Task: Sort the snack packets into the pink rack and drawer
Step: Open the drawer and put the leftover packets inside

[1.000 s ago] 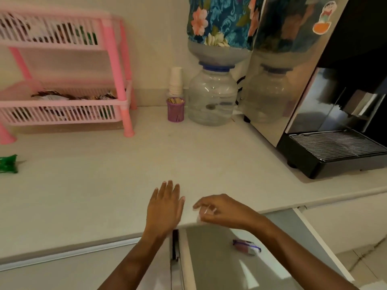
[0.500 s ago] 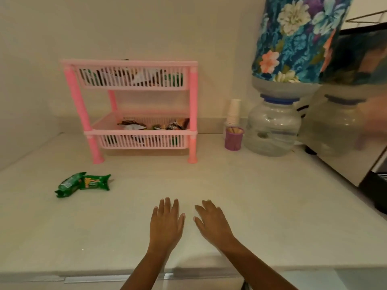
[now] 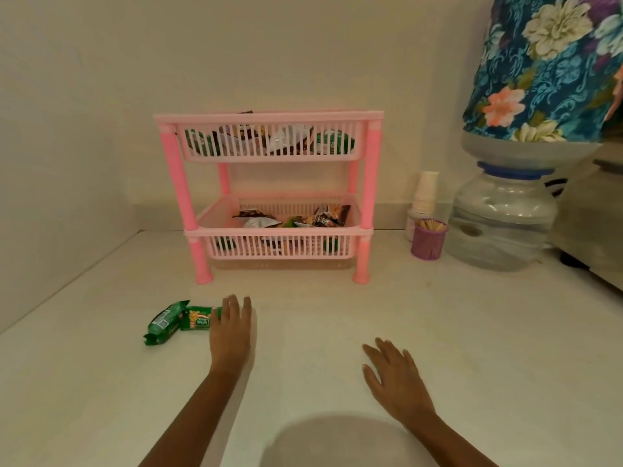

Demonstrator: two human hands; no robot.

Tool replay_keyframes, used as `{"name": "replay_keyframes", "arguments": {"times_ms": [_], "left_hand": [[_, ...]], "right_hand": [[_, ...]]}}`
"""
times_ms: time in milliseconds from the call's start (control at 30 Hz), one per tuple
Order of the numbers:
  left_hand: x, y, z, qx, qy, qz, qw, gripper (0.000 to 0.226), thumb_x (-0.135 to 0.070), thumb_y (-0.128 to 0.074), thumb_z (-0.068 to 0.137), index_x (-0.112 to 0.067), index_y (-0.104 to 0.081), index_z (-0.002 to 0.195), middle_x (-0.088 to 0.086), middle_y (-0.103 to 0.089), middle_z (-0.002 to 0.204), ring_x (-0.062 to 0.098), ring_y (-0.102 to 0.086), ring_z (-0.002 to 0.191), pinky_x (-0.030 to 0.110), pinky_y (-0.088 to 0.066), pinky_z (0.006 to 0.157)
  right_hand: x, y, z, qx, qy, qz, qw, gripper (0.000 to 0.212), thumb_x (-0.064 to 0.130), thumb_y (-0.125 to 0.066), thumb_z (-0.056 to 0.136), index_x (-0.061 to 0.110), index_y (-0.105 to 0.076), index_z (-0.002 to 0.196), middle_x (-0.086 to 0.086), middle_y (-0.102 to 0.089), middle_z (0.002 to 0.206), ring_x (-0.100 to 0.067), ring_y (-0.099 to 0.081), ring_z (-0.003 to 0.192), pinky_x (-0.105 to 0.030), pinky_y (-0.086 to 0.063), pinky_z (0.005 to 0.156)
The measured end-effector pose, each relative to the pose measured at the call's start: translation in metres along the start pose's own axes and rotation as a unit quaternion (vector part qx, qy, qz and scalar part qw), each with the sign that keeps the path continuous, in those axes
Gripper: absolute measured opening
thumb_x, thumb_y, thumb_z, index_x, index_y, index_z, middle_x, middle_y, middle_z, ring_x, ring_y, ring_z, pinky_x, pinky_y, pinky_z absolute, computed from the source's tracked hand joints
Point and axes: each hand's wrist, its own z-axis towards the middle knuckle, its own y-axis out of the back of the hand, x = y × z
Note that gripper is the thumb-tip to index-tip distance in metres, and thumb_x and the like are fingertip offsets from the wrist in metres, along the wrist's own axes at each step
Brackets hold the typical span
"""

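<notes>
A pink two-tier rack (image 3: 368, 183) stands at the back of the white counter, with several snack packets in both baskets. Two green snack packets (image 3: 178, 321) lie side by side on the counter in front of the rack's left leg. My left hand (image 3: 232, 328) is stretched out flat, fingers apart, its fingertips just right of the nearer green packet and partly over its right end; it holds nothing. My right hand (image 3: 394, 375) rests open on the counter further right and nearer to me, empty. The drawer is out of view.
A purple cup of toothpicks (image 3: 428, 241) and a stack of paper cups (image 3: 425, 193) stand right of the rack. A water jar (image 3: 502, 224) with a floral cover (image 3: 546, 69) fills the right side. Walls close the back and left.
The view has swung left and up from the drawer to the rack. My left hand has moved forward and left to the green packets; my right hand has moved apart to the right.
</notes>
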Motion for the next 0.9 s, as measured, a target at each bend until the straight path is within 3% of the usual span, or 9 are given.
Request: {"name": "replay_keyframes", "arguments": {"times_ms": [200,433,467,533,633,700,767,833,900], "left_hand": [[0.027,-0.01,0.024,0.023,0.031,0.031,0.999,0.057,-0.012,-0.035,0.098,-0.006,-0.008,0.148,0.015,-0.025,0.155,0.027,-0.018,0.146,0.043,-0.018,0.118],[0.023,-0.01,0.026,-0.028,0.008,-0.001,1.0,0.043,-0.009,-0.053,0.09,-0.008,-0.042,0.132,0.009,-0.057,0.125,0.026,-0.051,0.121,0.04,-0.036,0.109],[0.017,-0.004,0.023,-0.055,-0.001,-0.027,0.998,0.042,-0.005,-0.065,0.081,-0.004,-0.053,0.122,0.013,-0.064,0.112,0.029,-0.061,0.107,0.043,-0.047,0.1],[0.002,0.008,0.017,-0.114,-0.038,-0.072,0.99,0.043,0.008,-0.084,0.053,0.003,-0.067,0.092,0.017,-0.068,0.075,0.033,-0.068,0.066,0.04,-0.059,0.062],[-0.03,0.034,0.002,-0.178,-0.08,-0.147,0.97,0.046,0.011,-0.086,0.04,0.002,-0.069,0.081,0.014,-0.066,0.062,0.027,-0.063,0.047,0.031,-0.05,0.04],[-0.052,0.048,-0.008,-0.165,-0.096,-0.197,0.961,0.046,0.009,-0.085,0.044,0.001,-0.069,0.087,0.014,-0.069,0.068,0.027,-0.065,0.051,0.03,-0.05,0.04],[-0.073,0.056,-0.02,-0.128,-0.101,-0.265,0.95,0.046,0.001,-0.078,0.064,-0.002,-0.064,0.107,0.015,-0.07,0.093,0.029,-0.069,0.073,0.033,-0.053,0.054],[-0.095,0.058,-0.033,-0.099,-0.088,-0.328,0.935,0.05,-0.011,-0.065,0.082,-0.01,-0.05,0.129,0.007,-0.06,0.119,0.024,-0.062,0.101,0.034,-0.051,0.073],[-0.116,0.062,-0.046,-0.089,-0.068,-0.428,0.897,0.049,-0.017,-0.061,0.086,-0.017,-0.044,0.132,-0.001,-0.055,0.123,0.018,-0.057,0.108,0.027,-0.045,0.076]], "right_hand": [[0.0,0.002,-0.001,0.0,-0.001,0.01,1.0,0.048,0.041,-0.027,0.099,0.031,-0.024,0.145,0.005,-0.015,0.158,-0.009,-0.007,0.146,-0.033,-0.003,0.12],[0.002,0.004,-0.003,-0.008,-0.004,0.019,1.0,0.047,0.04,-0.028,0.098,0.032,-0.025,0.145,0.007,-0.016,0.158,-0.007,-0.007,0.146,-0.031,-0.003,0.12],[0.001,0.005,-0.003,-0.01,-0.005,0.02,1.0,0.047,0.04,-0.028,0.098,0.032,-0.026,0.144,0.007,-0.016,0.157,-0.006,-0.008,0.146,-0.031,-0.003,0.12],[0.002,0.006,-0.003,-0.011,-0.003,0.024,1.0,0.046,0.04,-0.029,0.098,0.031,-0.027,0.144,0.007,-0.018,0.157,-0.006,-0.009,0.145,-0.032,-0.004,0.12],[0.004,0.009,-0.004,-0.011,0.004,0.03,0.999,0.045,0.037,-0.03,0.099,0.028,-0.03,0.143,0.005,-0.021,0.156,-0.007,-0.013,0.145,-0.032,-0.006,0.12],[0.005,0.012,-0.006,-0.015,0.013,0.057,0.998,0.044,0.034,-0.032,0.099,0.026,-0.032,0.143,0.004,-0.026,0.154,-0.007,-0.018,0.144,-0.03,-0.008,0.12],[0.007,0.016,-0.011,-0.033,0.022,0.136,0.99,0.042,0.031,-0.037,0.099,0.024,-0.035,0.141,0.004,-0.036,0.149,-0.007,-0.029,0.139,-0.023,-0.017,0.116],[0.012,0.024,-0.019,-0.049,0.007,0.273,0.961,0.044,0.03,-0.044,0.097,0.024,-0.036,0.139,0.009,-0.041,0.143,-0.002,-0.038,0.129,-0.015,-0.028,0.106],[0.015,0.033,-0.027,-0.05,-0.006,0.365,0.93,0.049,0.032,-0.05,0.094,0.028,-0.032,0.14,0.018,-0.037,0.139,0.004,-0.035,0.124,-0.014,-0.027,0.101]]}}
